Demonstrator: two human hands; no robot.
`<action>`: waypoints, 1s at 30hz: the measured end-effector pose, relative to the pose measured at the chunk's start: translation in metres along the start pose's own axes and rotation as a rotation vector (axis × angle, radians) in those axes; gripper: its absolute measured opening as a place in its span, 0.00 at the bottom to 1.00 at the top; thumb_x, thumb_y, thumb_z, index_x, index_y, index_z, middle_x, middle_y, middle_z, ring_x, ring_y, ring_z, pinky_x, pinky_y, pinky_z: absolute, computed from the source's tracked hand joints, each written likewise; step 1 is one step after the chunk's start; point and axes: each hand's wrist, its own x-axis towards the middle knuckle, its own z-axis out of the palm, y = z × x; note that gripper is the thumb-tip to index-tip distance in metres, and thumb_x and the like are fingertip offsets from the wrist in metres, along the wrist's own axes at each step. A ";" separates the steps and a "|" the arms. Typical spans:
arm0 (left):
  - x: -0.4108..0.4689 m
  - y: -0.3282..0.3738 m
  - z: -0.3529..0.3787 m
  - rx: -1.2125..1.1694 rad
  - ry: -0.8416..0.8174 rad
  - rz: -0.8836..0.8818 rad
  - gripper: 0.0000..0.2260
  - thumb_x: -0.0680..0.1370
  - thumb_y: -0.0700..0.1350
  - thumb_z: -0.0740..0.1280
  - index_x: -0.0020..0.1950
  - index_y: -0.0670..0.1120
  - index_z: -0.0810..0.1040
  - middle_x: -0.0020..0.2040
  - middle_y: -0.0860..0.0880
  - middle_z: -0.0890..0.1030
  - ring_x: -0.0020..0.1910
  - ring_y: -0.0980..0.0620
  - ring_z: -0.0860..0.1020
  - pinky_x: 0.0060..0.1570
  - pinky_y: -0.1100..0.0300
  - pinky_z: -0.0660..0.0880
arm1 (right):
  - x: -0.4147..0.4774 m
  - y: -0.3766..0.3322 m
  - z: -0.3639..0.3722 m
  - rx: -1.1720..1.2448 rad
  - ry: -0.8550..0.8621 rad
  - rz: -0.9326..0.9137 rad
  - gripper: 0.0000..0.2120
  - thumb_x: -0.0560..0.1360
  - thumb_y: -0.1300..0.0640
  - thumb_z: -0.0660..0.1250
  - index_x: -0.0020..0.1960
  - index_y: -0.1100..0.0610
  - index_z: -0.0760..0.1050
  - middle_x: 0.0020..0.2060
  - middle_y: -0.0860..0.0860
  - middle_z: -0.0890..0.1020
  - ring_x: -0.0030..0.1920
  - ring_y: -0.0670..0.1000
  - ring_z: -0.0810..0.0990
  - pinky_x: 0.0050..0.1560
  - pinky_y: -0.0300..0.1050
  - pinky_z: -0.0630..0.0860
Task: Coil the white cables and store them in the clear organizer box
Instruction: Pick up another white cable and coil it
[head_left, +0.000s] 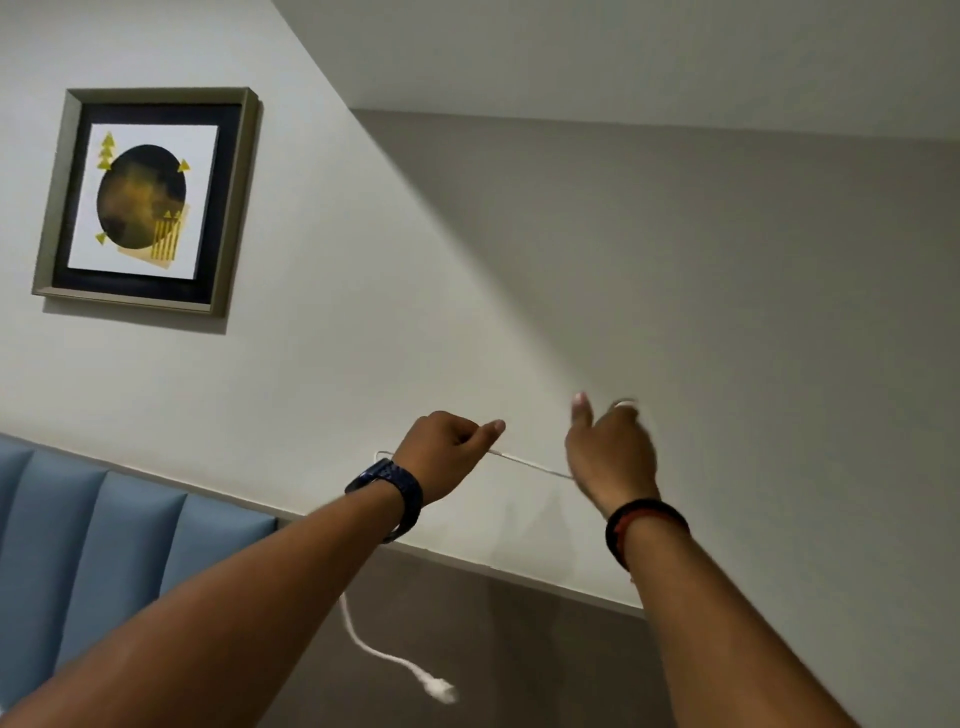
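Both arms are raised in front of a pale wall. My left hand (449, 454) is closed in a fist on a thin white cable (535, 467), which runs taut across to my right hand (610, 452). The right hand is blurred and also grips the cable, with a loop of it showing near the fingertips. A loose end of the cable hangs below my left forearm and ends in a white plug (439, 690). The clear organizer box is not in view.
A framed picture (148, 200) hangs on the wall at upper left. A blue padded headboard (104, 545) fills the lower left. A grey panel with a ledge runs along the bottom of the wall.
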 end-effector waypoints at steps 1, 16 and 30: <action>0.004 -0.001 -0.001 0.045 0.003 0.015 0.29 0.75 0.61 0.62 0.21 0.48 0.56 0.18 0.53 0.56 0.21 0.54 0.55 0.28 0.60 0.55 | -0.004 0.007 0.005 -0.149 -0.141 -0.014 0.30 0.78 0.38 0.50 0.55 0.64 0.73 0.56 0.63 0.79 0.52 0.61 0.78 0.54 0.50 0.72; 0.000 0.015 0.036 -0.345 -0.053 -0.035 0.25 0.77 0.54 0.59 0.20 0.50 0.66 0.18 0.55 0.64 0.21 0.56 0.59 0.26 0.61 0.58 | -0.032 -0.055 -0.023 1.558 -0.703 -0.112 0.10 0.76 0.57 0.61 0.36 0.55 0.67 0.24 0.47 0.65 0.25 0.47 0.62 0.29 0.39 0.61; 0.018 0.000 -0.006 0.069 0.047 0.086 0.29 0.74 0.65 0.59 0.22 0.47 0.58 0.21 0.51 0.60 0.23 0.51 0.58 0.30 0.58 0.58 | -0.008 0.025 0.001 -0.296 -0.499 -0.136 0.34 0.75 0.31 0.44 0.38 0.58 0.74 0.31 0.54 0.80 0.31 0.53 0.76 0.39 0.45 0.71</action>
